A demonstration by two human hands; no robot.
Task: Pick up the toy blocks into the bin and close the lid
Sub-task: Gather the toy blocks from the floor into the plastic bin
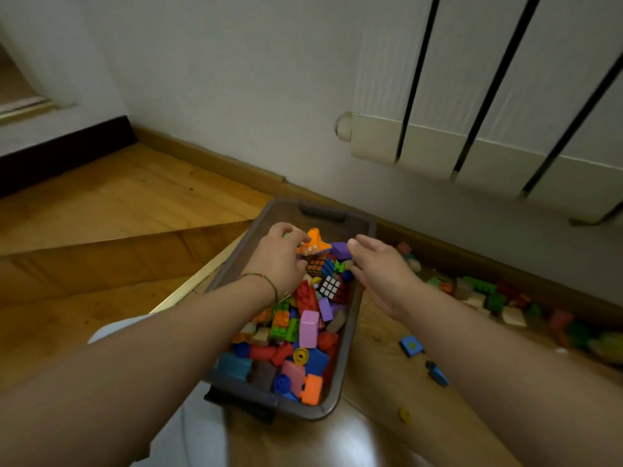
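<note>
On the wooden floor (118,197), close to the person, stands a brown plastic bin (352,335), its long side running from near to far. It is heaped with toy blocks (308,328) of many colours, and two small puzzle cubes (320,266) lie among them toward the far end. Over that far end the left hand (279,261), a thin bracelet (266,281) at its wrist, has its fingers curled round an orange toy (313,242), which it holds just above the pile. The right hand (381,274) hangs over the bin's far right rim with its fingers loose and apart, holding nothing. To the right of the bin more loose blocks (478,291) lie scattered along the skirting board (215,160). Nearer, a blue block (411,345), a second blue piece (437,375) and a small yellow ring (404,414) sit apart on the floor. A white radiator (472,129) is fixed to the wall above the scattered blocks.
</note>
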